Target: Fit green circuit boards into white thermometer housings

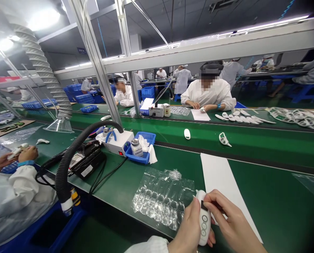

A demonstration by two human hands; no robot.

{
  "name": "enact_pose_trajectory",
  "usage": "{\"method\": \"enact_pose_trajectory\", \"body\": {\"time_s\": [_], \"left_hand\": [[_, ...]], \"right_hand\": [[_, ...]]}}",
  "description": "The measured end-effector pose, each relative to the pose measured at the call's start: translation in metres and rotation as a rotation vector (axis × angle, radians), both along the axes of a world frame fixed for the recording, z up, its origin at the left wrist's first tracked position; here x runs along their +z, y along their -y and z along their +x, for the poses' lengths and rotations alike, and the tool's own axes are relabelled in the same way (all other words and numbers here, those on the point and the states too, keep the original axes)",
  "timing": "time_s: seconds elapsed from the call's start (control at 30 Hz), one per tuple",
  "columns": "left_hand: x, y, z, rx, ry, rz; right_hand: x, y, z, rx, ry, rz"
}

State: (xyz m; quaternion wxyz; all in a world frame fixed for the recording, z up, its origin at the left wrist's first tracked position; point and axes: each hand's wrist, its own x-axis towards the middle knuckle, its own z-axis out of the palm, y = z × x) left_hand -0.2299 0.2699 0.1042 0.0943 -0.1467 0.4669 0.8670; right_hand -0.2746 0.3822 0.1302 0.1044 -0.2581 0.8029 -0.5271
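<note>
A white handheld device point(203, 225) with a small dark window near its top and round buttons below stands upright in my left hand point(185, 226), whose fingers wrap around it. My right hand point(227, 218) is pinched at the dark window, touching the device's upper right side. Whatever may lie between those fingertips is too small or hidden to make out. To the left of my hands lies a clear plastic tray point(157, 203) with rows of square pockets and crumpled film. A long white paper sheet point(220, 175) runs beneath and beyond my right hand.
White device parts point(187, 134) lie on the green conveyor belt point(162, 131) ahead. A blue bin point(137, 158) with a bottle and tissues stands beside a white box point(117, 142) with a red switch. A black flexible hose point(60, 168) arches on the left. Co-workers sit left and opposite.
</note>
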Motion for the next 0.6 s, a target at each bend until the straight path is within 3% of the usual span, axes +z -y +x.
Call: {"method": "enact_pose_trajectory", "body": {"time_s": [0.3,0.5,0.6], "left_hand": [[0.004,-0.001,-0.001,-0.001,0.028,-0.035],[0.010,0.001,0.002,-0.011,-0.007,-0.100],[0.007,0.004,0.004,-0.043,-0.052,-0.163]], "right_hand": [[-0.004,0.001,0.002,-0.017,0.054,-0.012],[-0.013,0.001,0.003,-0.053,-0.079,-0.012],[-0.017,0.005,0.007,-0.100,0.117,-0.112]]}}
